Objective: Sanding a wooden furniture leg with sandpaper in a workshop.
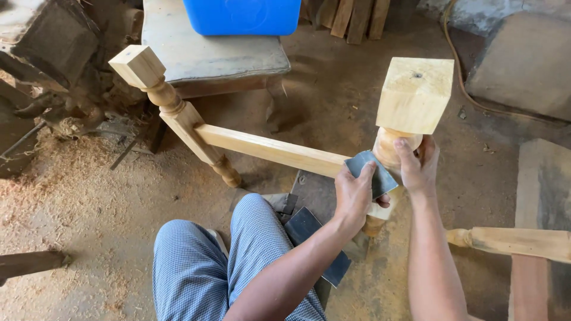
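left grip pinching grey sandpaper against pale turned leg

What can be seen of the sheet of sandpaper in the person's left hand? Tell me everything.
The sandpaper is a small dark grey sheet, roughly rectangular, bent slightly around the wood. The left hand presses it with thumb on top against the near turned leg, just where the pale rail joins it below the square block top. Its right corner sticks out free toward the right hand, which grips the leg's rounded neck. Its surface looks matte and worn; grit cannot be judged.
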